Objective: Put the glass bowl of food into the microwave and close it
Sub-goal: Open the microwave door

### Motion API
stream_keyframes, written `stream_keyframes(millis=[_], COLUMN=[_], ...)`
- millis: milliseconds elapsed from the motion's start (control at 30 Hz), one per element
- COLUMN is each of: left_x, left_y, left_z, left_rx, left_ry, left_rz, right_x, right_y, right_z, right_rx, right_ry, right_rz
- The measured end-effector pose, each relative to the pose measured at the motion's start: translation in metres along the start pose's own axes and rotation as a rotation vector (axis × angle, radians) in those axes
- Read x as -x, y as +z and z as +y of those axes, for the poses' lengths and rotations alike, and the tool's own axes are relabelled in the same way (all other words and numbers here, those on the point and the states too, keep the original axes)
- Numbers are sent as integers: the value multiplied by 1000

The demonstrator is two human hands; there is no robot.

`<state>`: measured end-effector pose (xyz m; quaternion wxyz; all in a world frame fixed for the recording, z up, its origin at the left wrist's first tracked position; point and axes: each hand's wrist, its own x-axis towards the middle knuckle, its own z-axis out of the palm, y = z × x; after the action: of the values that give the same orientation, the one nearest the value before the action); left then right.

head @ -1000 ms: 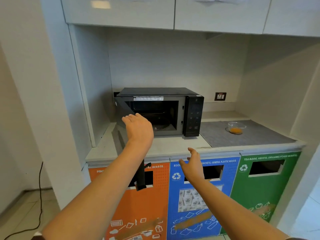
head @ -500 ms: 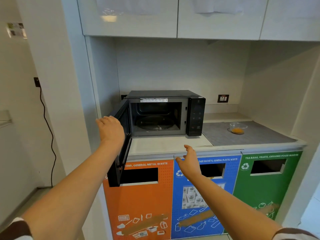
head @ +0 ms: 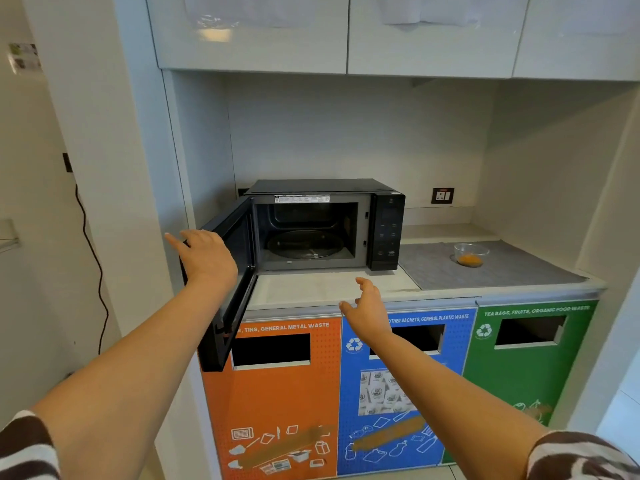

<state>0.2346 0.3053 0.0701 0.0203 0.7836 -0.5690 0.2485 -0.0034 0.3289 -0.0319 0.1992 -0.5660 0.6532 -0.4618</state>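
Observation:
A black microwave (head: 325, 187) stands on the counter with its door (head: 225, 327) swung wide open to the left. Its cavity holds only the glass turntable (head: 304, 244). My left hand (head: 207, 258) rests against the door's upper outer edge, fingers stretched out. My right hand (head: 367, 310) hovers open over the counter's front edge, holding nothing. The small glass bowl (head: 471, 254) with orange food sits on a grey mat (head: 519, 271) to the right of the microwave, far from both hands.
The pale counter (head: 329, 289) tops three waste bins: orange (head: 277, 393), blue (head: 398, 375) and green (head: 519, 368). White cupboards (head: 415, 36) hang overhead. A wall socket (head: 442, 195) sits behind the mat. A black cable (head: 93, 258) runs down the left wall.
My left hand has swung the microwave door from nearly shut to wide open on the left. The right hand has stayed near the counter's front edge. The view has moved closer.

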Motion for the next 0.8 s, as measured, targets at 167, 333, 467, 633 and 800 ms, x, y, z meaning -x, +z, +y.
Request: stream_keyframes(millis=[167,333,467,633,800], left_x=[9,21,23,19,3], left_y=[-6,-6,-6,-6,-3], left_z=[38,103,149,210,282], left_rx=[142,430,568,820,962], left_ry=[43,279,364,407,474], left_rz=[103,136,121,34,-51], right_x=[-5,-16,-33,-65,-110], right_y=[-11,-28,-46,-76,-103], right_z=[7,22,37,65,100], right_rx=[10,10,12,45,43], right_ry=[10,23,35,76,157], right_rz=[4,27,59,112,163])
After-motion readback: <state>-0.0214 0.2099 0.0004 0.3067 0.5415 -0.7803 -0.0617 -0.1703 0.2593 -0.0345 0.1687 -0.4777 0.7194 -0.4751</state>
